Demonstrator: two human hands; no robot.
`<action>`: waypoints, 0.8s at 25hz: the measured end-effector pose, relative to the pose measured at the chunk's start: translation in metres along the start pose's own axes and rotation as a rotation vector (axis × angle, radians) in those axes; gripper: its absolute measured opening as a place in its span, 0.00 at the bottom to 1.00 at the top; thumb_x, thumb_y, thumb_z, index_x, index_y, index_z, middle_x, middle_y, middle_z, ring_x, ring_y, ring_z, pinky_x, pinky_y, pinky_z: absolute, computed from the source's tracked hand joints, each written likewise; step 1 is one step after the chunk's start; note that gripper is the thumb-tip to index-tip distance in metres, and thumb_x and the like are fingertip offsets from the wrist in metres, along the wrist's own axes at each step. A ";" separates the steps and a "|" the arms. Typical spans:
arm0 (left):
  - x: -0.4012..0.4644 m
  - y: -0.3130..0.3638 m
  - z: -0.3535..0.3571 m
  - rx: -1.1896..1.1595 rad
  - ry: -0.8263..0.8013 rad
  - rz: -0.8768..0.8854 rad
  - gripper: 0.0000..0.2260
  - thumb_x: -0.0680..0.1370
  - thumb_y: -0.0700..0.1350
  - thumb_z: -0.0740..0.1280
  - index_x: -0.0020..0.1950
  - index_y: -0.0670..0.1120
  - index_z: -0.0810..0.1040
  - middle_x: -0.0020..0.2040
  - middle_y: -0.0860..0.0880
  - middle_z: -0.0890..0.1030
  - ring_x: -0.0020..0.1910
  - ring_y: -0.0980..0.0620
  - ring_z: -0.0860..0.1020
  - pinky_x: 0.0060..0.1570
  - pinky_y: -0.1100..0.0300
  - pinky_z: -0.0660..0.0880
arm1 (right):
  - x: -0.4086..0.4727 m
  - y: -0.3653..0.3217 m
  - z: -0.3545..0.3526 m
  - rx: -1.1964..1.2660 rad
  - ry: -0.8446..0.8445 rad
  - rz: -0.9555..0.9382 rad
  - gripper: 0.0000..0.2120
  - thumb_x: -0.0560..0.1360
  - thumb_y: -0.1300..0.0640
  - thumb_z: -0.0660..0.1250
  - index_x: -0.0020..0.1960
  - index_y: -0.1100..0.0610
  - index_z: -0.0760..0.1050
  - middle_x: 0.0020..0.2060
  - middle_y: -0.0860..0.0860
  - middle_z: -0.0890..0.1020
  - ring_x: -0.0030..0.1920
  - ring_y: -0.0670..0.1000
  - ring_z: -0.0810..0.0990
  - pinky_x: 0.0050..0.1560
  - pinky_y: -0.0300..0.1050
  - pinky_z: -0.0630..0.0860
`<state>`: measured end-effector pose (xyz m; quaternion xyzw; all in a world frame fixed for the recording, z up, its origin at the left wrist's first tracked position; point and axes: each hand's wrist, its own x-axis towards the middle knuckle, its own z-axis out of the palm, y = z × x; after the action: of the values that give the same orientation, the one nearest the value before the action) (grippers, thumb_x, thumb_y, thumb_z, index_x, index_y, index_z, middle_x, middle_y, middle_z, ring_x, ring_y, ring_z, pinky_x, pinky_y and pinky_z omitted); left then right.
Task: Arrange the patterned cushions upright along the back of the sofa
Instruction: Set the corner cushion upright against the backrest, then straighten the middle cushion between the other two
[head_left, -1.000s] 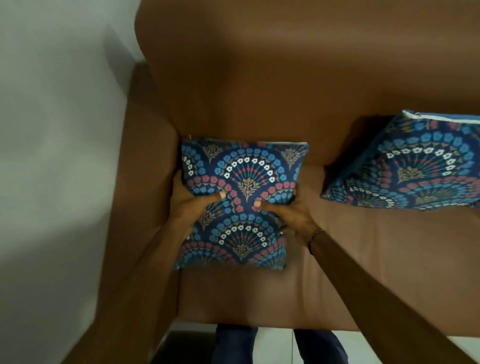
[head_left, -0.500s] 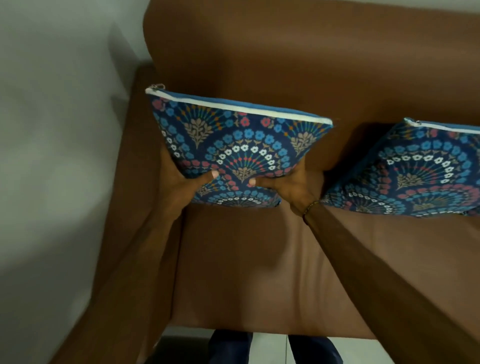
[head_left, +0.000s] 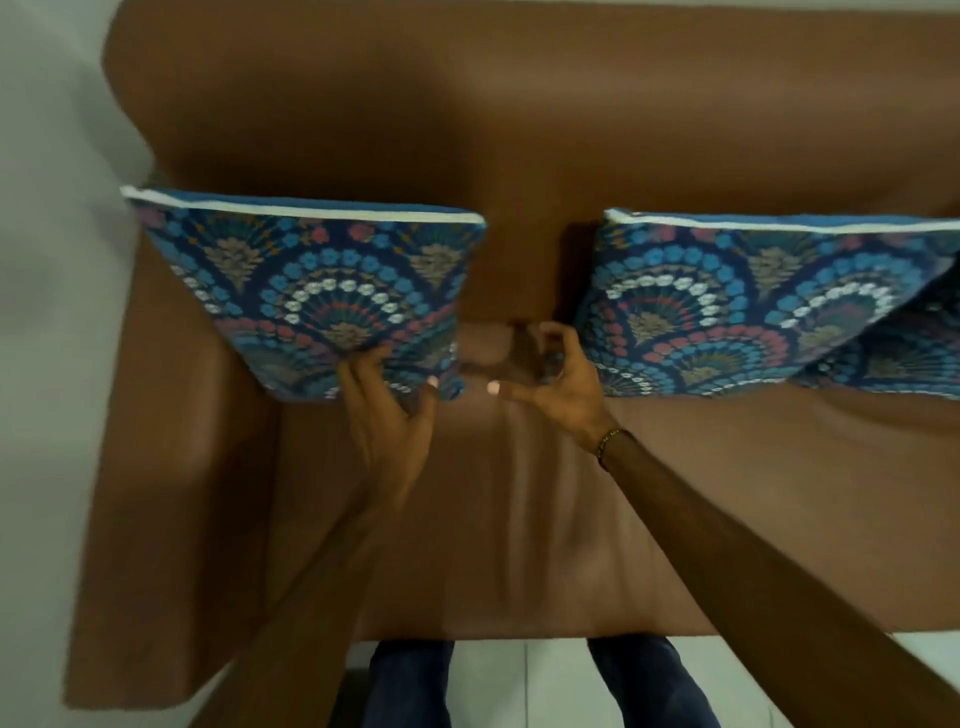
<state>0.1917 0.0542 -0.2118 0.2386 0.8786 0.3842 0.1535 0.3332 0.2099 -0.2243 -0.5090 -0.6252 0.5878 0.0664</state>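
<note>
**Left cushion propped against the backrest, right hand drawn clear**

Since half a second ago, the left cushion (head_left: 317, 291) has been carried further up against the sofa (head_left: 519, 130) backrest, and the right hand (head_left: 556, 379) has been taken off it. Both thumbs were pressed on its lower patterned face then; now only the left hand (head_left: 387, 415) is seen against the lower right corner of that cushion. The left fingers (head_left: 363, 369) are spread and laid on the fabric, with the thumb resting at the bottom edge; whether the corner is actually pinched cannot be told, since the hand is blurred.

The right hand is held over the bare seat in the gap between the two cushions, apart from both. Its fingers are curled loosely with the thumb extended toward the left hand, and nothing is gripped. A dark beaded bracelet (head_left: 609, 446) is worn on the right wrist.

The left cushion is stood upright by the left armrest (head_left: 176, 441), its white-piped top edge uppermost. A second cushion (head_left: 753, 306) of the same blue fan pattern is leaned against the backrest further right, partly cut off by the frame edge. Legs in dark trousers (head_left: 410, 686) are seen below the seat front, on a pale floor (head_left: 519, 675).
</note>
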 end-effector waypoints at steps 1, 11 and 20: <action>-0.010 0.019 0.024 -0.020 -0.059 0.048 0.27 0.74 0.47 0.76 0.69 0.38 0.73 0.67 0.37 0.74 0.65 0.38 0.77 0.65 0.42 0.77 | -0.006 0.011 -0.028 -0.017 0.010 0.007 0.43 0.63 0.50 0.89 0.71 0.48 0.70 0.66 0.50 0.78 0.66 0.51 0.79 0.67 0.47 0.80; -0.032 0.141 0.193 -0.293 -0.338 -0.096 0.53 0.68 0.44 0.86 0.84 0.46 0.56 0.81 0.47 0.67 0.78 0.50 0.69 0.75 0.53 0.72 | -0.018 0.101 -0.293 0.110 0.390 0.091 0.49 0.59 0.39 0.87 0.72 0.51 0.66 0.65 0.48 0.76 0.64 0.51 0.78 0.70 0.61 0.78; -0.024 0.153 0.199 -0.300 -0.244 -0.188 0.46 0.70 0.42 0.83 0.82 0.44 0.62 0.68 0.55 0.70 0.66 0.58 0.70 0.48 0.86 0.69 | 0.022 0.101 -0.288 0.242 0.208 0.082 0.56 0.60 0.58 0.90 0.79 0.50 0.62 0.70 0.51 0.80 0.70 0.53 0.81 0.69 0.64 0.80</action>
<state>0.3484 0.2517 -0.2263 0.1747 0.8048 0.4631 0.3276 0.5753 0.3967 -0.2305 -0.5804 -0.5183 0.6053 0.1676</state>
